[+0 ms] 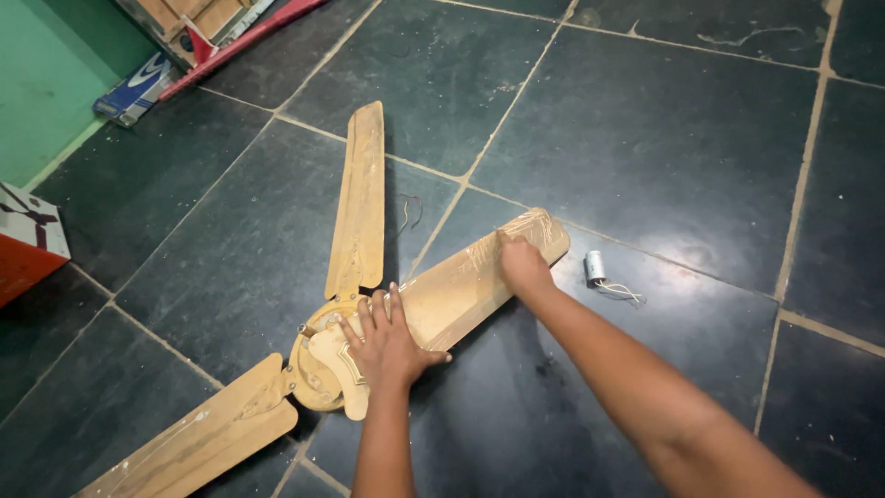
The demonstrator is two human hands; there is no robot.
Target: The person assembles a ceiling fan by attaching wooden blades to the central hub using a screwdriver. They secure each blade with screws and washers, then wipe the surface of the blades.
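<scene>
fan blade — long axis up-right | right hand near tip | left hand at hub

Under the left hand the fan is tan-yellow, its blades streaked with whitish smears. Beyond the right hand's fingertips lies a small silver cylinder with pale wires. The floor tiles are dark slate with light grout; the far wall looks green.

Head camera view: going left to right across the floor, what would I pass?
Red and white box → lower-left fan blade → fan hub → left hand, flat on the hub → right hand, on the right blade's tip → small silver capacitor with white wires.
</scene>
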